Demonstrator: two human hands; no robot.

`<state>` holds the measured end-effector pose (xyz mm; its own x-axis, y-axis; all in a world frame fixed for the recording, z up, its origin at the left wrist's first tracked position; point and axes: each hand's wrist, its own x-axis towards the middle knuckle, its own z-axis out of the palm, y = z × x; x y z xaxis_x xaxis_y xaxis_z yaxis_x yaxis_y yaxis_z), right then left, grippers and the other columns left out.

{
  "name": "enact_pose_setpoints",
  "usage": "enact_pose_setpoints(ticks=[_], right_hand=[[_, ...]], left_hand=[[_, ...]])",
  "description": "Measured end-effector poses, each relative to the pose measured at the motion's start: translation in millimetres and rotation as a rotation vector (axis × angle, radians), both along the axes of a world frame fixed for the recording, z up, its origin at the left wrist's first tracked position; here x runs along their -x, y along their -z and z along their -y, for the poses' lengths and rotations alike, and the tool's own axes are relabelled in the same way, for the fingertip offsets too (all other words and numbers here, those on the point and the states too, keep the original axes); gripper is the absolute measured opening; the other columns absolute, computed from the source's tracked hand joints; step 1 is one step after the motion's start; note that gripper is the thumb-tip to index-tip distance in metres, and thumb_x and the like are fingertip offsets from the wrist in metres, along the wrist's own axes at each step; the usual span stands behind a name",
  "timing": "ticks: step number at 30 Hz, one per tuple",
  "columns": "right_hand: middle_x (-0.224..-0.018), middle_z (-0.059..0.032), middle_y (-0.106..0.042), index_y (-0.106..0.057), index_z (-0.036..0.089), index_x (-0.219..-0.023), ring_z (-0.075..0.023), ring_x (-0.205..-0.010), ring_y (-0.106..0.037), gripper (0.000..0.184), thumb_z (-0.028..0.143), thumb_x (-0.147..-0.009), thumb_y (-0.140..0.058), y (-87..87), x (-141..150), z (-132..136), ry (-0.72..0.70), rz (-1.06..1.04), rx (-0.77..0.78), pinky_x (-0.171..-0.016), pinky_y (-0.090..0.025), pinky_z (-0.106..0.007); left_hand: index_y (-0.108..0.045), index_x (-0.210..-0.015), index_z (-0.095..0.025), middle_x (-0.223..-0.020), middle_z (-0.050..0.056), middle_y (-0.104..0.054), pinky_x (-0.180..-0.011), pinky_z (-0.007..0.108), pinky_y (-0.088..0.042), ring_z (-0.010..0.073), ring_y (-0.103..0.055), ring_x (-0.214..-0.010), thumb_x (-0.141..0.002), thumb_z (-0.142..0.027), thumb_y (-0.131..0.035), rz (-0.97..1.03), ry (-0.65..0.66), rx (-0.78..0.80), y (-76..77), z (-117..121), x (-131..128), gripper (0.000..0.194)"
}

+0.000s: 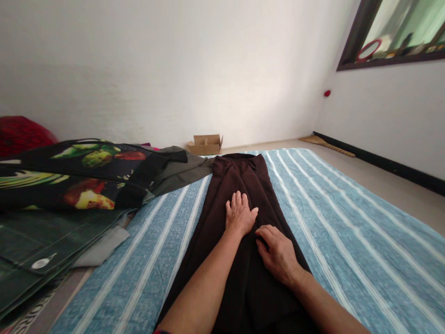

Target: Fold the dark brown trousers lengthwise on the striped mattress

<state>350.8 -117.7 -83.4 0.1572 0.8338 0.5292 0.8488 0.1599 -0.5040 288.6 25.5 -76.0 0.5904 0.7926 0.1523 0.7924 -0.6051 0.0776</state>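
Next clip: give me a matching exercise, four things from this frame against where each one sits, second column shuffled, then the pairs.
Things:
1. left hand
2. right hand
3. cardboard box
4. fruit-print cloth

Places:
A. on the floor by the far wall
B. flat, palm down, on the dark brown garment
C. piled at the left edge of the striped blue sheet
D. fingers curled on the garment, nearer the camera

Pairs: 1-B, 2-D, 3-A, 4-C
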Motion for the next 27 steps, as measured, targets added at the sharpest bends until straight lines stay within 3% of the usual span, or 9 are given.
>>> enact_pose_setpoints(ticks=[27], right_hand=[[-0.093,-0.0054,-0.060,-0.055,0.021,-0.094,-0.0188,-0.086,-0.055,0.017,0.012,-0.082,-0.047,1.8,0.5,-1.7,0.005,0.005,0.007,-0.076,-0.047,-0.031]], left_hand=[[-0.028,-0.139,-0.009,-0.148,0.016,-0.022,-0.106,0.047,-0.020,0.0282,-0.016,-0.136,-0.087,-0.051,-0.033,-0.008,0.002,-0.008,-0.6,-0.5,-0.1,0.067]])
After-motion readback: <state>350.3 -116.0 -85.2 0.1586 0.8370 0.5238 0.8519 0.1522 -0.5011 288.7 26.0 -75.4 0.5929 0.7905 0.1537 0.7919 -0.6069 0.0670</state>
